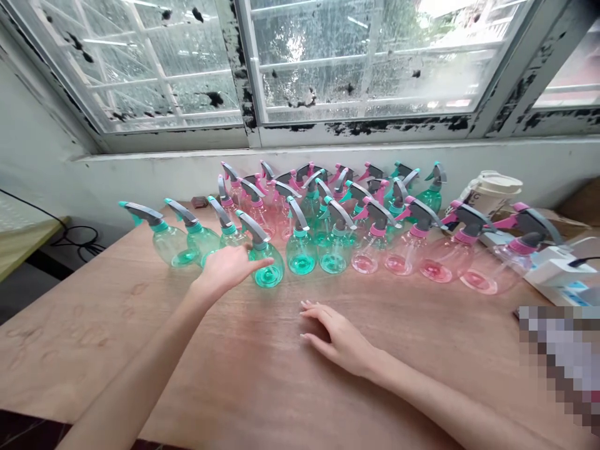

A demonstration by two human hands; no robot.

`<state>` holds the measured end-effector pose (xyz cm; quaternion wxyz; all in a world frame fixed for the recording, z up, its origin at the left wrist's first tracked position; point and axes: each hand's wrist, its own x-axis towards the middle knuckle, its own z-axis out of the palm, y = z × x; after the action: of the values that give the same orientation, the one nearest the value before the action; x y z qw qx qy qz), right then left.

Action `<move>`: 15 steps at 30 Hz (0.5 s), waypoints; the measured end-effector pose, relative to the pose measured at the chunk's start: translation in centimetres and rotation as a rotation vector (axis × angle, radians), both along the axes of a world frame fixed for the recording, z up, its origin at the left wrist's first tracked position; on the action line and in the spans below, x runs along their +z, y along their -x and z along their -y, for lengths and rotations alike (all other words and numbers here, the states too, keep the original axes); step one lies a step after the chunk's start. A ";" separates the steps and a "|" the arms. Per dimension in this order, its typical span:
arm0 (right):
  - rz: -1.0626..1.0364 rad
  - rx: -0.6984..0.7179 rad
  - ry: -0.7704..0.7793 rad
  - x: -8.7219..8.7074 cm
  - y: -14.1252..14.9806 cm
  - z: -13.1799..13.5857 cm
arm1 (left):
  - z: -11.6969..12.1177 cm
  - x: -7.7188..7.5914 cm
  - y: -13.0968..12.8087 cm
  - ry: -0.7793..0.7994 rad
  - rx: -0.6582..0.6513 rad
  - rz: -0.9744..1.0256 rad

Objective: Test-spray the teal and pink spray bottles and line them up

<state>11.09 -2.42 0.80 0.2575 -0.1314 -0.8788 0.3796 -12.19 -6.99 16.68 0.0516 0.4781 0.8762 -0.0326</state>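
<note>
My left hand is at a clear green spray bottle with a grey and teal trigger head. Its thumb lies across the front of the bottle and its other fingers go round the left side, partly hidden. This bottle stands upright in the front row, near the left. Low over the wooden table, my right hand holds nothing, its fingers loosely stretched and apart. Just beyond it stand another green spray bottle and a pink spray bottle.
More green and pink spray bottles crowd the back rows below the window. At the right are a lidded paper cup, a white power strip and a pixelated object. A dark cable hangs at the left.
</note>
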 end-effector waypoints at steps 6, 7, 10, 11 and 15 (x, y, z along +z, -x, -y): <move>-0.102 -0.125 0.099 2.7 -1.6 -2.2 | 3.5 -0.3 -3.7 0.020 -0.130 0.027; -0.130 -0.132 0.103 3.5 -2.0 -2.5 | 3.7 -0.5 -4.6 0.010 -0.166 0.041; -0.165 -0.069 0.077 6.1 -3.0 -3.2 | 3.8 -1.3 -7.8 0.012 -0.244 0.059; -0.173 -0.048 0.064 6.8 -3.3 -3.4 | 3.6 -1.5 -8.9 0.012 -0.285 0.085; -0.219 -0.014 0.045 8.6 -4.5 -3.8 | 2.4 -2.6 -13.0 -0.037 -0.425 0.152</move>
<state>15.60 1.33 9.43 0.3517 -0.1010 -0.8356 0.4096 0.80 -9.42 14.08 0.1008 0.6541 0.7496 0.0095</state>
